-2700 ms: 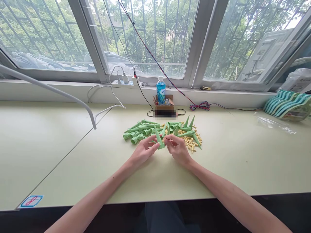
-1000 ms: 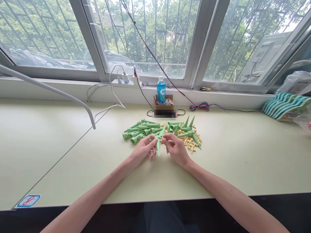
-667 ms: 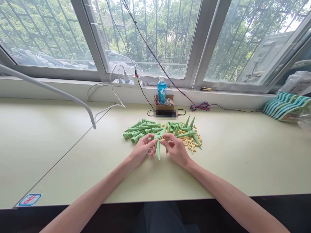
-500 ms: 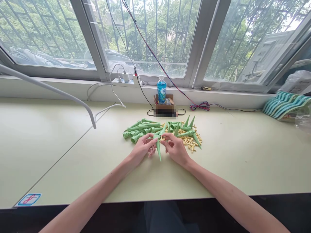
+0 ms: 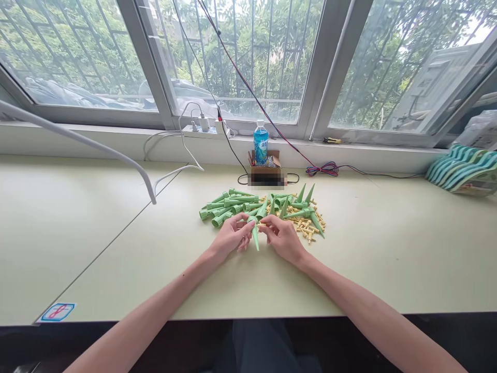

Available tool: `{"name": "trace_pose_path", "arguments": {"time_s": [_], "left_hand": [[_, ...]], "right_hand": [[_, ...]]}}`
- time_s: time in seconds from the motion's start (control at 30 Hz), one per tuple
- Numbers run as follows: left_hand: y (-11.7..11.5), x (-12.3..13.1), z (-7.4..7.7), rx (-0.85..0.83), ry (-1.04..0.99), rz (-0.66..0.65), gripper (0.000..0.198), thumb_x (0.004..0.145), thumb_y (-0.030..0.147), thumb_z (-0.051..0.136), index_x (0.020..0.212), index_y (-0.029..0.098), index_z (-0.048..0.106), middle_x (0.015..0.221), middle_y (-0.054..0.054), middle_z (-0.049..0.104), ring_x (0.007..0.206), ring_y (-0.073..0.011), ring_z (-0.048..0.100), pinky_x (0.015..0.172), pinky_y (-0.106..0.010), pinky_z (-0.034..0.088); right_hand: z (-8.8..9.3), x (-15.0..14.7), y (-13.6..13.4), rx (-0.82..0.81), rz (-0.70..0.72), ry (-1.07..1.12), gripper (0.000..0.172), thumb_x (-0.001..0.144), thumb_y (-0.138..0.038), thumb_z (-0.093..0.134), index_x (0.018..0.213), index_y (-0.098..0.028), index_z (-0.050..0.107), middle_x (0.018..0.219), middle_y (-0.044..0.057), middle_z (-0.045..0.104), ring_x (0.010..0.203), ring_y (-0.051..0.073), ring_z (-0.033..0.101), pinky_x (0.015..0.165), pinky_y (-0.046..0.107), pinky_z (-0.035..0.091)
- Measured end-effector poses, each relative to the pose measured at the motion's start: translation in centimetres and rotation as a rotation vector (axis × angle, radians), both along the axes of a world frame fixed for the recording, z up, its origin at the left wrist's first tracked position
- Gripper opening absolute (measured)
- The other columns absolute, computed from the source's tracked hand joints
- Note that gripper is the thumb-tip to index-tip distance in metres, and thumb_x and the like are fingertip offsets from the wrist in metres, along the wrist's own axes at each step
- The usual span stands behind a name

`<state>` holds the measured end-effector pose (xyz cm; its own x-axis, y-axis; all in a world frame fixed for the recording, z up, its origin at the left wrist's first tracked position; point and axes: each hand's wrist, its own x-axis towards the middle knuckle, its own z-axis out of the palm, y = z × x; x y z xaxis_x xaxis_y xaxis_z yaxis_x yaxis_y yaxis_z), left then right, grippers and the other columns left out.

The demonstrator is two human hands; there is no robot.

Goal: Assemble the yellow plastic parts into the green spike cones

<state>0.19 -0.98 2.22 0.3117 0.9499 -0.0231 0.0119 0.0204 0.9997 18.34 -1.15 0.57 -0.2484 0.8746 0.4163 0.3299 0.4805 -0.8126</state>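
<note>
My left hand [image 5: 232, 236] pinches a green plastic cone spike [image 5: 254, 235] near its wide end, with the tip pointing down toward me. My right hand [image 5: 282, 238] is closed too, its fingertips pressed against the spike's wide end at a small yellow piece that I can barely make out. Both hands hover just above the pale green table [image 5: 380, 254]. Right behind them lies a pile of green spikes [image 5: 233, 204], and a heap of small yellow pegs [image 5: 306, 225] spreads to the right of it.
A blue water bottle [image 5: 260, 146] stands in a small cardboard box [image 5: 266, 171] by the window sill. White cables [image 5: 171, 171] and a red-blue wire [image 5: 322, 169] run across the back. Stacked teal and green items [image 5: 462, 173] sit at the far right. A sticker [image 5: 56, 312] marks the table's near-left edge.
The spike has been flipped from tip-up to tip-down between my hands. Since a second ago the hands hold almost still; the view shifted slightly.
</note>
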Motion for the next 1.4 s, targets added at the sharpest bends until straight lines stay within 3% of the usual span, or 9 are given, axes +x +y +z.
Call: {"name": "trace_pose_path", "arguments": {"time_s": [0.13, 0.43, 0.7, 0.87, 1.0, 1.1, 1.23, 1.4], "left_hand": [[-0.1, 0.0, -0.2, 0.111, 0.083, 0.001, 0.035, 0.085, 0.049, 0.064, 0.098, 0.020, 0.051, 0.060, 0.007, 0.052, 0.037, -0.0069, 0.046, 0.036, -0.018, 0.034], [-0.4, -0.2, -0.7, 0.327, 0.209, 0.007, 0.034, 0.090, 0.045, 0.058, 0.113, 0.021, 0.052, 0.073, 0.005, 0.048, 0.051, -0.0084, 0.052, 0.047, -0.021, 0.044], [-0.6, -0.1, -0.6, 0.451, 0.293, 0.051, 0.032, 0.092, 0.042, 0.056, 0.117, 0.022, 0.054, 0.084, 0.001, 0.052, 0.051, -0.0064, 0.051, 0.051, -0.023, 0.048], [-0.7, 0.1, -0.4, 0.545, 0.350, 0.108, 0.043, 0.090, 0.041, 0.058, 0.128, 0.026, 0.046, 0.099, -0.002, 0.054, 0.054, -0.0053, 0.053, 0.050, -0.021, 0.050], [-0.5, 0.2, -0.3, 0.461, 0.205, 0.145, 0.039, 0.091, 0.044, 0.057, 0.122, 0.024, 0.043, 0.097, -0.001, 0.056, 0.050, -0.0045, 0.051, 0.044, -0.018, 0.044], [-0.4, 0.2, -0.1, 0.389, 0.152, 0.171, 0.032, 0.093, 0.049, 0.052, 0.092, 0.018, 0.054, 0.071, 0.003, 0.056, 0.044, -0.0047, 0.046, 0.042, -0.017, 0.037], [-0.4, 0.1, 0.4, 0.236, 0.154, 0.063, 0.066, 0.096, 0.058, 0.037, 0.051, 0.014, 0.055, 0.036, 0.002, 0.041, 0.033, -0.0050, 0.035, 0.040, -0.019, 0.032], [-0.5, 0.0, 0.8, -0.032, 0.094, -0.107, 0.078, 0.094, 0.067, 0.028, 0.057, 0.011, 0.067, 0.034, 0.000, 0.043, 0.028, -0.0054, 0.029, 0.034, -0.020, 0.020]], "right_hand": [[0.1, 0.1, -0.1, -0.018, 0.034, 0.016, 0.020, 0.094, -0.036, 0.054, 0.089, -0.019, 0.063, 0.072, 0.001, 0.067, 0.053, 0.013, 0.056, 0.055, 0.024, 0.044], [0.0, 0.1, 0.0, -0.049, 0.045, -0.027, 0.030, 0.097, -0.037, 0.045, 0.076, -0.019, 0.056, 0.053, -0.004, 0.047, 0.050, 0.012, 0.045, 0.053, 0.024, 0.036], [-0.3, 0.1, 0.0, -0.042, 0.015, -0.048, 0.036, 0.099, -0.040, 0.040, 0.070, -0.020, 0.047, 0.056, -0.004, 0.046, 0.051, 0.012, 0.043, 0.053, 0.024, 0.032], [-0.1, -0.3, -0.2, -0.071, 0.004, 0.014, 0.036, 0.099, -0.042, 0.040, 0.072, -0.020, 0.048, 0.054, -0.005, 0.043, 0.049, 0.011, 0.041, 0.051, 0.024, 0.031], [-0.2, -0.3, -0.1, -0.064, -0.020, 0.064, 0.036, 0.099, -0.044, 0.041, 0.072, -0.021, 0.046, 0.053, -0.005, 0.041, 0.047, 0.011, 0.038, 0.049, 0.024, 0.030], [-0.3, -0.1, -0.1, -0.039, -0.052, 0.085, 0.036, 0.099, -0.044, 0.042, 0.073, -0.021, 0.045, 0.054, -0.005, 0.043, 0.048, 0.011, 0.039, 0.050, 0.024, 0.030], [-0.1, 0.0, -0.2, 0.034, -0.064, 0.072, 0.030, 0.099, -0.040, 0.044, 0.079, -0.020, 0.051, 0.058, -0.004, 0.046, 0.050, 0.011, 0.041, 0.051, 0.024, 0.033], [0.6, -0.2, -0.5, 0.131, -0.035, 0.028, 0.027, 0.099, -0.035, 0.046, 0.079, -0.019, 0.055, 0.064, -0.001, 0.052, 0.055, 0.012, 0.045, 0.055, 0.024, 0.036]]}}
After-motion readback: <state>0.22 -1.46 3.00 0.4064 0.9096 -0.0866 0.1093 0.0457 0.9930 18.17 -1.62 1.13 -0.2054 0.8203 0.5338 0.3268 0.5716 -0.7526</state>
